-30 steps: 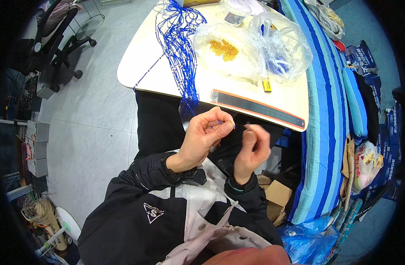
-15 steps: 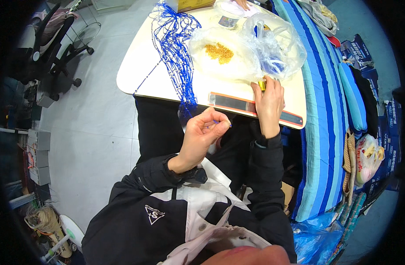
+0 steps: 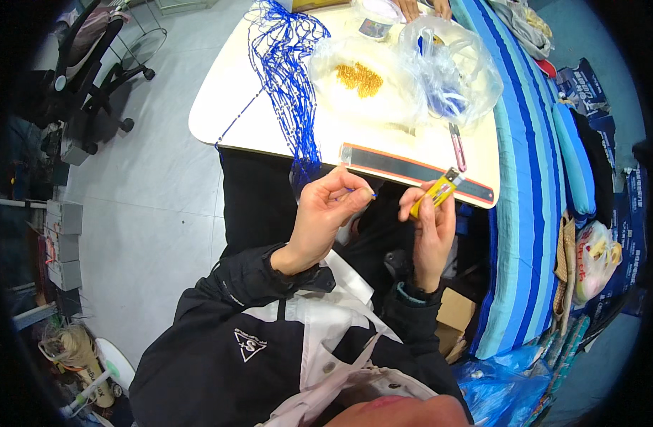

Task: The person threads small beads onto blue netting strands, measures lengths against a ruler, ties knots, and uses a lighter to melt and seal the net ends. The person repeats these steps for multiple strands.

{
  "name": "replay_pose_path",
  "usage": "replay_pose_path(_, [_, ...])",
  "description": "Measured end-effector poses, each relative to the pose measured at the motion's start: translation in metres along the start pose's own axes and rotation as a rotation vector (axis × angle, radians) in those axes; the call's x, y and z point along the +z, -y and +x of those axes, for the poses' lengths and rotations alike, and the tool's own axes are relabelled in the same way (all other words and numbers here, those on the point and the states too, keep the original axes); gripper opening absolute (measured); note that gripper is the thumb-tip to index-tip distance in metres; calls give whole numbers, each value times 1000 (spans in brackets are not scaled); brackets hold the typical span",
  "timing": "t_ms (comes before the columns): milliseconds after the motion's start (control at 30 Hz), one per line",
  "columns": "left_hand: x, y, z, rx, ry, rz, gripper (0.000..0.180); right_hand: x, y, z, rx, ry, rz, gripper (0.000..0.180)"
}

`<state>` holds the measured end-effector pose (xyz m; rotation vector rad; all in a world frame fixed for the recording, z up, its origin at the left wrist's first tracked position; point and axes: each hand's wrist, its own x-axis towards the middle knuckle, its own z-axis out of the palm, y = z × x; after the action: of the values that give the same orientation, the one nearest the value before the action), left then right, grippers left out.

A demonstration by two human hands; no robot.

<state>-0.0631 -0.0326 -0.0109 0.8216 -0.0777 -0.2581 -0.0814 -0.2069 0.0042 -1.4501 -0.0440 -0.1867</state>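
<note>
Single head-worn fisheye view, looking steeply down from close above both hands toward the table (image 3: 269,128) edge beyond.

So the bench (image 3: 227,117) is straight ahead of me, past my knees. The net of cord (image 3: 287,78) lies on its left part and hangs over the near edge down to my left hand (image 3: 326,213). Right of the net sits a bag with beads (image 3: 362,78), and right of that another plastic bag (image 3: 451,71). A ruler (image 3: 412,171) runs along the near edge, with small snips (image 3: 457,146) just behind its right end. My right hand (image 3: 432,228) holds a lighter (image 3: 434,193) in front of the ruler. Office chair (image 3: 92,64) off to the far left on the floor.
</note>
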Motion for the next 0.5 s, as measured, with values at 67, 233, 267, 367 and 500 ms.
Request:
replay_pose_path(67, [-1, 2, -2, -1, 16, -5, 7, 11, -5, -11, 58, 53, 232, 19])
replay_pose_path(233, [-3, 4, -2, 24, 40, 1, 8, 27, -16, -20, 163, 113, 299, 42])
replay_pose_path(267, [-4, 4, -2, 21, 43, 9, 8, 26, -18, -17, 224, 148, 365, 61])
replay_pose_path(367, [-4, 4, -1, 9, 40, 18, 9, 28, -25, -13, 65, 178, 214, 71])
replay_pose_path(500, [-3, 5, 0, -6, 48, 22, 9, 29, -28, -15, 218, 46, 178, 62])
